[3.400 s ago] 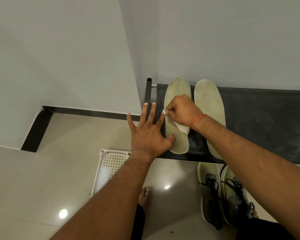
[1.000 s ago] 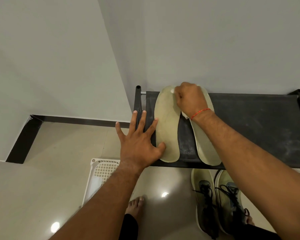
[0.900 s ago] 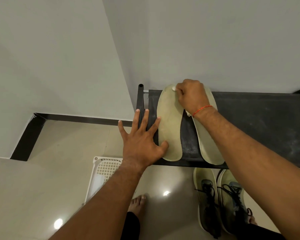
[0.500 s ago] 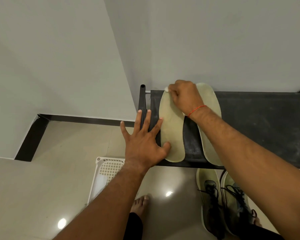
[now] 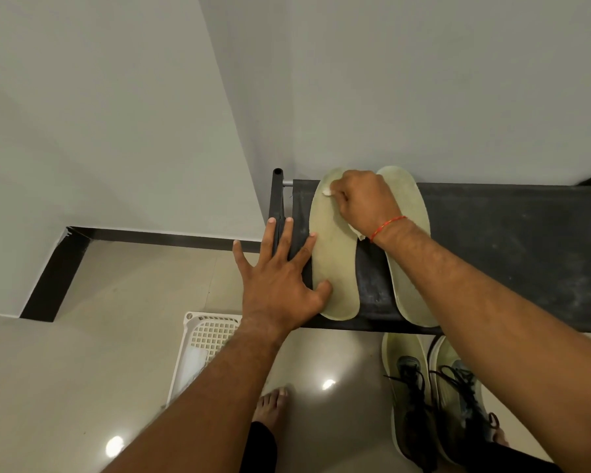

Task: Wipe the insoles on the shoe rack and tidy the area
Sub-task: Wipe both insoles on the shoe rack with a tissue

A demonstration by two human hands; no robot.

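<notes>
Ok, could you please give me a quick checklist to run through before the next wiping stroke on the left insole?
1. Left hand steadies the left insole, thumb on its heel end: ok.
2. Right hand grips the white wipe at the toe end: ok.
3. Stroke path down the left insole is free: ok.
4. Right insole lies apart from it on the shoe rack: ok.
5. White wipe clean enough: cannot tell.
</notes>
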